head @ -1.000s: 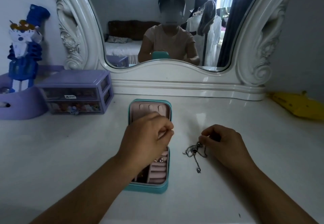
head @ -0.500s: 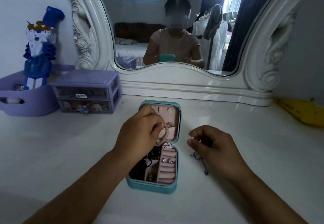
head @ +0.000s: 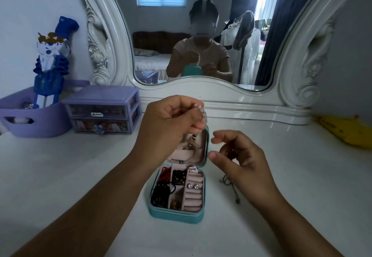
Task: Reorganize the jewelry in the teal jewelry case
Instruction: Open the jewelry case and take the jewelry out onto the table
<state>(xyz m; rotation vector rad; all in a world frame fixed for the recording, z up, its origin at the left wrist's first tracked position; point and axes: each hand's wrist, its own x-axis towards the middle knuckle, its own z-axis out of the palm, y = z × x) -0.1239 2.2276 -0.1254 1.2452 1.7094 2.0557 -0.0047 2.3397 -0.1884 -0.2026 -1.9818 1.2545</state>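
Pink beaded bracelet [head: 202, 113] is hanging mid-frame from my pinching left hand [head: 171, 124], directly above the open teal case [head: 177, 214]; my right hand [head: 239, 160], loosely curled and empty, is hovering lower right.

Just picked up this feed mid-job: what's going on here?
A person is sorting a teal jewelry case that lies open on a white vanity. The left hand holds a pale beaded bracelet raised above the case. The right hand hovers beside it, holding nothing. A silver chain lies on the vanity under the right hand.
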